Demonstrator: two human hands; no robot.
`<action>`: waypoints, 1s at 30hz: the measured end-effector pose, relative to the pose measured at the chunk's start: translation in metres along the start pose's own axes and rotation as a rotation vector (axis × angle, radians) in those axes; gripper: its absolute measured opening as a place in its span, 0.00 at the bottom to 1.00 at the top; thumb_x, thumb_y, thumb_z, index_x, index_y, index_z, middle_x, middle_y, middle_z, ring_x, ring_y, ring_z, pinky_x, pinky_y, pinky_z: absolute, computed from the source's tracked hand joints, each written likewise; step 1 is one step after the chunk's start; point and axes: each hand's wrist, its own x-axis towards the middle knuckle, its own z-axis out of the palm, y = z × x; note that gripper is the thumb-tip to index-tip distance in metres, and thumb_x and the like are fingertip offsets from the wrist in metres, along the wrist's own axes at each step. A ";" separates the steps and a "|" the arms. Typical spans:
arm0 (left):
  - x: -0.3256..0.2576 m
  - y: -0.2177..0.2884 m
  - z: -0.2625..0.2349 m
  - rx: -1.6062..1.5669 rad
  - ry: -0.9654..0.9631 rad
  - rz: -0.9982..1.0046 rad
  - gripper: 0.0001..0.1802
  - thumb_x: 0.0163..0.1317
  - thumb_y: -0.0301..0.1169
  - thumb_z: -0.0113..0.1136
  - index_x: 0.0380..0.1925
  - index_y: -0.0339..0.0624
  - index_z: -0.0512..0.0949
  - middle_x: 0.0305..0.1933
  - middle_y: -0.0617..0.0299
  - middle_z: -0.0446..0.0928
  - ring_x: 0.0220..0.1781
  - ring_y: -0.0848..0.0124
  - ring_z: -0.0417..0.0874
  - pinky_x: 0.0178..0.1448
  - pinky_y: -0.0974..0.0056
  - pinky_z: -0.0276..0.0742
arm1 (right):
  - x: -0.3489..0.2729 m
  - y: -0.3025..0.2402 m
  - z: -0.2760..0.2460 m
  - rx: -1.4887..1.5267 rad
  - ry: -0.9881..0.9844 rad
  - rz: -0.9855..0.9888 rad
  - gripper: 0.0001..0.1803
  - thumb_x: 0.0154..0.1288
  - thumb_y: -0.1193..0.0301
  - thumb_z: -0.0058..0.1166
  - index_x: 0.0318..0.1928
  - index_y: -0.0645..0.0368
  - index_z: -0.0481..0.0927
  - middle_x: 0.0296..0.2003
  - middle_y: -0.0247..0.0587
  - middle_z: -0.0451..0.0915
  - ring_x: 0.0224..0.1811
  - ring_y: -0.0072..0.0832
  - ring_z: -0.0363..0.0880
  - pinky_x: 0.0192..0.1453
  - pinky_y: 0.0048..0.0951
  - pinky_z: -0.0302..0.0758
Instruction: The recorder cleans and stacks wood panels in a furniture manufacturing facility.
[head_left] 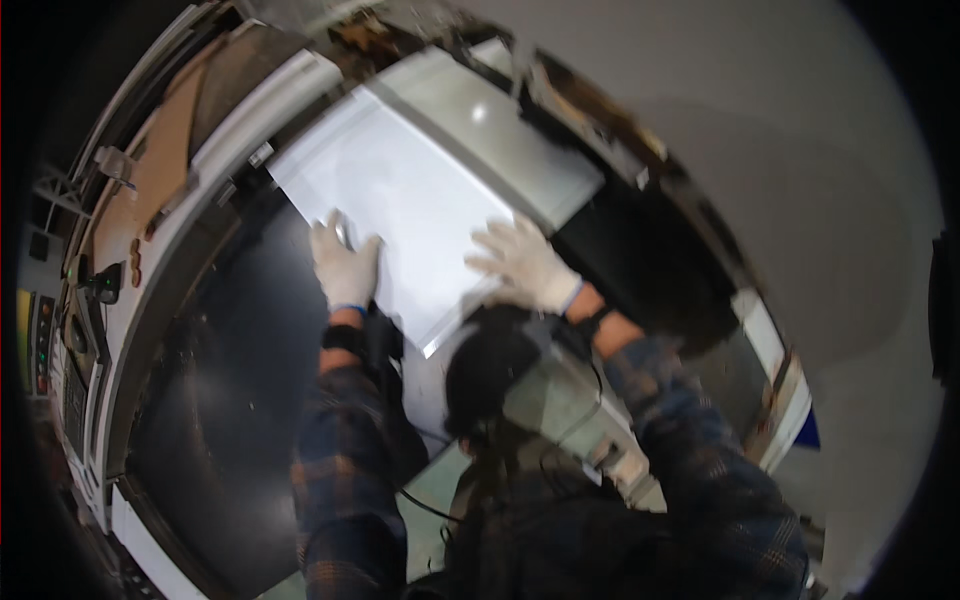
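A large white rectangular panel point(400, 160) lies in front of me, turned at an angle with one corner toward my body. My left hand point(345, 268), in a white glove, rests at its left edge with thumb and fingers apart. By those fingers is a small shiny spot that I cannot make out. My right hand point(530, 265), gloved the same way, lies over the panel's right edge, its fingers spread and slightly blurred. Neither hand is closed around anything. Dark bands circle both my wrists, below plaid sleeves.
A dark flat surface point(240, 370) spreads to the left, with a white-edged bench beyond it. On that bench are a brown board point(178, 135) and a dark mouse-like device point(76, 335). Behind the white panel lies a greyish glossy sheet point(490, 125). Grey floor point(800, 220) extends right.
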 end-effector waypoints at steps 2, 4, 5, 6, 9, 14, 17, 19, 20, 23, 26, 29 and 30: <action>-0.013 -0.003 -0.021 -0.030 -0.123 0.081 0.45 0.57 0.43 0.77 0.72 0.39 0.72 0.79 0.39 0.66 0.79 0.45 0.70 0.81 0.52 0.67 | -0.014 0.005 0.006 -0.002 0.067 0.098 0.36 0.58 0.44 0.71 0.66 0.39 0.81 0.72 0.42 0.72 0.77 0.48 0.65 0.78 0.56 0.64; -0.047 0.013 -0.042 0.041 -0.340 0.190 0.46 0.53 0.42 0.79 0.71 0.39 0.73 0.79 0.39 0.66 0.78 0.46 0.71 0.78 0.52 0.71 | -0.026 0.015 0.004 0.099 0.035 0.215 0.36 0.58 0.45 0.72 0.67 0.40 0.82 0.74 0.42 0.71 0.80 0.50 0.61 0.82 0.51 0.63; -0.062 0.021 -0.054 0.053 -0.442 0.231 0.46 0.50 0.42 0.80 0.70 0.39 0.74 0.79 0.39 0.66 0.76 0.45 0.73 0.76 0.51 0.73 | -0.027 0.017 0.005 0.127 0.027 0.252 0.37 0.58 0.45 0.72 0.67 0.40 0.82 0.74 0.43 0.71 0.81 0.50 0.60 0.83 0.49 0.62; -0.075 0.004 -0.051 0.028 -0.432 0.262 0.47 0.47 0.37 0.82 0.70 0.39 0.74 0.79 0.41 0.66 0.77 0.47 0.73 0.77 0.52 0.73 | -0.028 0.015 0.008 0.125 0.045 0.260 0.37 0.58 0.45 0.72 0.67 0.40 0.82 0.74 0.43 0.71 0.81 0.50 0.60 0.83 0.49 0.62; -0.092 -0.020 -0.042 0.206 -0.422 0.320 0.53 0.41 0.38 0.86 0.71 0.41 0.73 0.79 0.40 0.65 0.81 0.46 0.66 0.82 0.52 0.67 | -0.029 0.013 0.015 0.138 0.067 0.268 0.36 0.54 0.47 0.74 0.63 0.43 0.85 0.74 0.42 0.71 0.80 0.49 0.62 0.82 0.48 0.64; -0.087 -0.018 -0.060 -0.004 -0.368 0.294 0.50 0.35 0.34 0.88 0.64 0.32 0.79 0.78 0.39 0.66 0.80 0.45 0.66 0.83 0.52 0.65 | -0.010 -0.002 0.001 0.252 0.069 0.196 0.38 0.47 0.51 0.79 0.58 0.54 0.87 0.68 0.50 0.73 0.75 0.53 0.65 0.80 0.49 0.65; -0.090 -0.022 -0.052 0.054 -0.301 0.367 0.52 0.32 0.37 0.89 0.65 0.36 0.80 0.74 0.44 0.71 0.76 0.48 0.72 0.79 0.53 0.71 | -0.018 -0.003 0.001 0.286 0.128 0.214 0.35 0.46 0.55 0.80 0.57 0.52 0.88 0.71 0.49 0.73 0.78 0.53 0.63 0.81 0.49 0.65; -0.090 -0.026 -0.049 0.043 -0.307 0.360 0.52 0.31 0.37 0.90 0.64 0.39 0.81 0.72 0.43 0.72 0.74 0.47 0.72 0.78 0.52 0.71 | -0.022 -0.003 0.004 0.234 0.076 0.293 0.36 0.44 0.55 0.82 0.57 0.50 0.88 0.71 0.47 0.73 0.77 0.53 0.64 0.80 0.49 0.66; -0.090 -0.024 -0.049 0.052 -0.323 0.352 0.51 0.33 0.38 0.90 0.65 0.41 0.81 0.73 0.42 0.71 0.76 0.46 0.70 0.80 0.51 0.69 | -0.023 -0.004 0.001 0.210 0.070 0.285 0.36 0.46 0.53 0.80 0.59 0.48 0.87 0.70 0.47 0.74 0.77 0.51 0.65 0.80 0.48 0.67; -0.094 -0.023 -0.047 0.071 -0.371 0.299 0.51 0.37 0.40 0.89 0.67 0.45 0.80 0.77 0.42 0.67 0.81 0.44 0.63 0.84 0.47 0.60 | -0.026 -0.003 0.006 0.139 0.047 0.287 0.37 0.46 0.53 0.80 0.60 0.45 0.87 0.71 0.46 0.74 0.78 0.53 0.64 0.81 0.48 0.66; -0.093 -0.033 -0.044 0.056 -0.390 0.266 0.51 0.37 0.43 0.88 0.68 0.48 0.79 0.79 0.44 0.64 0.83 0.43 0.59 0.86 0.46 0.57 | -0.022 -0.003 0.008 0.148 0.042 0.285 0.36 0.47 0.53 0.80 0.60 0.44 0.87 0.71 0.46 0.74 0.78 0.54 0.64 0.81 0.50 0.66; -0.089 -0.026 -0.037 0.042 -0.397 0.275 0.51 0.38 0.44 0.88 0.68 0.50 0.79 0.79 0.43 0.65 0.83 0.43 0.59 0.86 0.46 0.56 | -0.027 0.005 0.003 0.158 0.052 0.291 0.36 0.46 0.55 0.81 0.60 0.45 0.88 0.71 0.45 0.75 0.77 0.55 0.65 0.80 0.51 0.66; -0.088 -0.026 -0.037 0.044 -0.418 0.269 0.51 0.38 0.44 0.87 0.68 0.51 0.79 0.79 0.42 0.64 0.83 0.42 0.58 0.86 0.47 0.55 | -0.024 0.006 0.002 0.159 0.049 0.280 0.36 0.46 0.55 0.81 0.60 0.45 0.88 0.71 0.45 0.75 0.77 0.55 0.65 0.80 0.51 0.66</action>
